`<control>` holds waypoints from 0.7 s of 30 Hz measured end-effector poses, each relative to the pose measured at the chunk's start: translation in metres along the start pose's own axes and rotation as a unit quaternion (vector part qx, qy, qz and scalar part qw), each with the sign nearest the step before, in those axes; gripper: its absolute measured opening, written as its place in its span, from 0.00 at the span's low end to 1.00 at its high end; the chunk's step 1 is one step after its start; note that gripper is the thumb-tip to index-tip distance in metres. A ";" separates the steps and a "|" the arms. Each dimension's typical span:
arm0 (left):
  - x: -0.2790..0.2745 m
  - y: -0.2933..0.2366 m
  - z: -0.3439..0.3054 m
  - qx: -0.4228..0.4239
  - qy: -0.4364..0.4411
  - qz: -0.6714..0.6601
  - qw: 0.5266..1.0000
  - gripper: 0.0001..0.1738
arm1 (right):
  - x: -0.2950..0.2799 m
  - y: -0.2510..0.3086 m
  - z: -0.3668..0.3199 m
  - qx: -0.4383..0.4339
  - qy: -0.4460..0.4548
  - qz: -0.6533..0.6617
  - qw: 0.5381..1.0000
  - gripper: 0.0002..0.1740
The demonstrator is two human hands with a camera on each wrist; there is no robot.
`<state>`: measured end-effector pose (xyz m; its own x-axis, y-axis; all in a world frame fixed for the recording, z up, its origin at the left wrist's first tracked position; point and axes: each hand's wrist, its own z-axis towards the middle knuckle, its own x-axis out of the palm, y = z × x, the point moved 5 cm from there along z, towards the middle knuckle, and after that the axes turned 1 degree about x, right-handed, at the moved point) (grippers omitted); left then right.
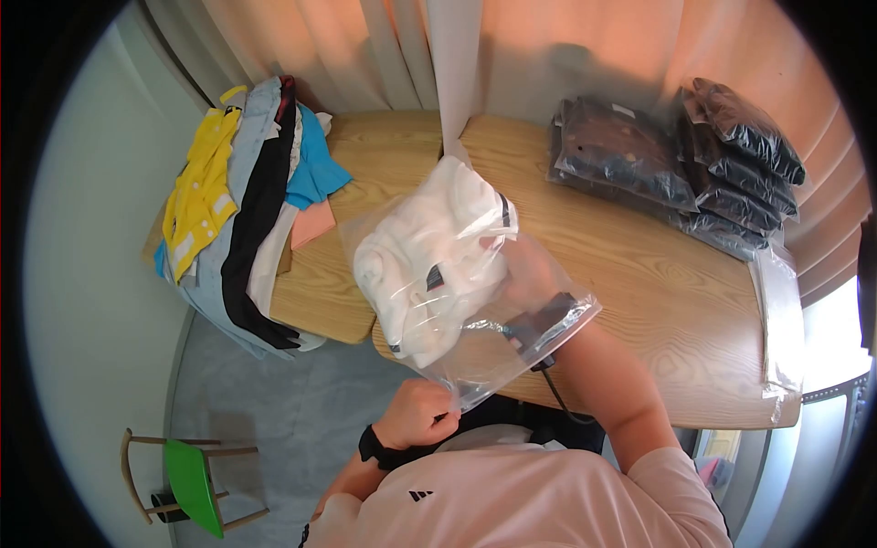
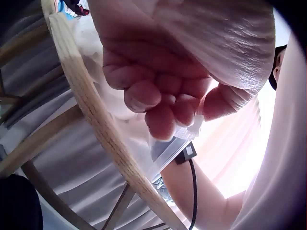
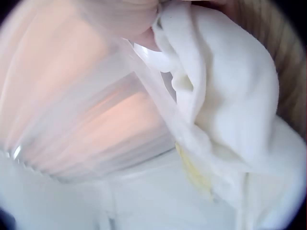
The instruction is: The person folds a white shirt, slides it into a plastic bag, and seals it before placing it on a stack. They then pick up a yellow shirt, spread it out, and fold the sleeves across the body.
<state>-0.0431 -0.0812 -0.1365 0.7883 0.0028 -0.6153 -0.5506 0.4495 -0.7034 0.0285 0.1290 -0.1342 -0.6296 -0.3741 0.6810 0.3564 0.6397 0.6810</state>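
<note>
A folded white garment [image 1: 438, 247] with dark labels sits inside a clear plastic bag [image 1: 489, 361] over the table's front part. My left hand [image 1: 417, 413] pinches the near edge of the bag's mouth; in the left wrist view its fingers [image 2: 160, 120] curl toward the thumb with a bit of clear plastic between. Through the bag's mouth my right hand [image 1: 530, 269] reaches in and grips the garment's right side. The right wrist view has the white cloth [image 3: 235, 91] hanging close beside that hand, its fingers mostly hidden behind cloth and plastic.
Clothes, among them a yellow shirt [image 1: 203, 187] and black trousers [image 1: 256, 219], lie piled on the left of the wooden table [image 1: 639, 310]. Bagged dark garments [image 1: 621, 151] are stacked at back right. Flat clear bags [image 1: 779, 315] lie at the right edge. A green chair [image 1: 192, 484] stands lower left.
</note>
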 end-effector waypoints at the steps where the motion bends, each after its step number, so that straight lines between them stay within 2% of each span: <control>1: 0.001 0.003 0.000 0.001 -0.011 -0.009 1.000 0.06 | 0.002 0.002 -0.005 -0.053 0.004 -0.043 0.998 0.25; 2: 0.000 0.005 0.001 0.002 -0.021 -0.018 1.000 0.05 | 0.001 -0.001 -0.011 -0.052 0.002 -0.043 0.998 0.25; 3: 0.001 0.006 0.003 0.002 -0.020 -0.019 1.000 0.05 | -0.002 0.009 -0.020 -0.163 -0.076 -0.322 0.930 0.27; 4: 0.001 0.006 0.005 0.007 -0.029 -0.022 0.999 0.05 | 0.002 0.017 -0.030 -0.257 -0.146 -0.568 0.768 0.29; 6: 0.003 0.006 0.007 0.016 -0.036 -0.026 0.999 0.05 | -0.003 0.014 -0.037 -0.266 -0.141 -0.554 0.776 0.31; 8: 0.009 0.004 0.009 0.027 0.001 0.003 1.000 0.05 | -0.010 0.014 -0.042 -0.276 -0.141 -0.539 0.783 0.33; 10: 0.010 -0.003 0.014 0.028 0.015 -0.007 0.999 0.06 | -0.022 0.011 -0.044 -0.238 -0.131 -0.481 0.833 0.31; 11: 0.011 -0.006 0.017 0.025 0.026 -0.013 0.999 0.07 | -0.019 0.018 -0.050 -0.239 -0.136 -0.481 0.833 0.31; 13: 0.013 -0.007 0.018 0.028 0.032 -0.012 0.999 0.08 | -0.019 0.028 -0.059 -0.091 -0.196 -0.423 0.880 0.28; 14: 0.014 -0.007 0.019 0.029 0.035 -0.008 0.999 0.09 | -0.025 0.028 -0.059 -0.092 -0.198 -0.422 0.880 0.28; 16: 0.017 -0.006 0.022 0.045 0.026 -0.007 0.999 0.08 | -0.055 0.027 -0.056 -0.095 -0.278 -0.457 0.840 0.22; 17: 0.017 -0.006 0.022 0.059 0.018 -0.006 0.998 0.07 | -0.072 0.022 -0.053 -0.094 -0.278 -0.456 0.840 0.22; 19: 0.016 -0.008 0.024 0.056 0.017 -0.012 0.998 0.07 | -0.090 0.019 -0.053 -0.206 -0.234 -0.542 0.780 0.26; 21: 0.017 -0.011 0.024 0.045 0.012 -0.026 0.999 0.07 | -0.074 0.015 -0.072 -0.202 -0.266 -0.547 0.767 0.26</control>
<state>-0.0169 -0.0651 -0.1307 0.8075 -0.0442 -0.5882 -0.4815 0.5266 -0.7006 0.1299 0.1182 -0.1549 -0.8586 -0.1433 -0.4922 -0.4702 -0.1622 0.8675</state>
